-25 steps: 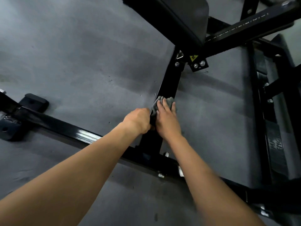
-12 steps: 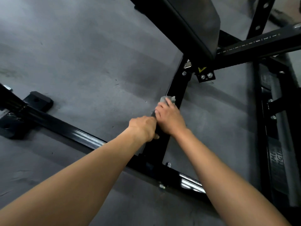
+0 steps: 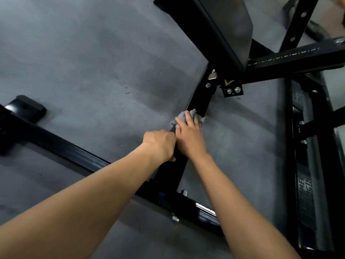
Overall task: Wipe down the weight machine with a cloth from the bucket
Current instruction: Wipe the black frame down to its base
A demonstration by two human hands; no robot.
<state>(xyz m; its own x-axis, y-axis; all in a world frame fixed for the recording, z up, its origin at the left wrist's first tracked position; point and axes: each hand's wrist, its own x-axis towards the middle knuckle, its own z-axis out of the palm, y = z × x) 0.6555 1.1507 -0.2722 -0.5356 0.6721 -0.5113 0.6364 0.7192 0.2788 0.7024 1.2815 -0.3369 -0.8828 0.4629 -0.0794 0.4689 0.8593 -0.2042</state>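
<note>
- Over the last second the right hand [image 3: 190, 136] and the cloth [image 3: 181, 116] have slid up the bar [image 3: 198, 101], closer to the bolted bracket [image 3: 233, 89]. In the last half second they have barely shifted.
- The right hand lies flat on the grey cloth, its fingers straight and together, pressing it against the black bar.
- The cloth is bunched under those fingers, with its edges showing past the fingertips and on both sides of the hand.
- The left hand [image 3: 159, 143] is just beside the right, lower on the same bar. Its fingers curl round the bar's left edge, and the thumb tip rests on the bar's face.
- The bar is part of the machine [image 3: 298, 58]. It rises at a slant from a low beam [image 3: 74, 154] on the floor [image 3: 93, 62] to the bracket.
- A dark pad [image 3: 229, 21] sits above the bracket.
- Both bare forearms reach in from the bottom edge of the view.
</note>
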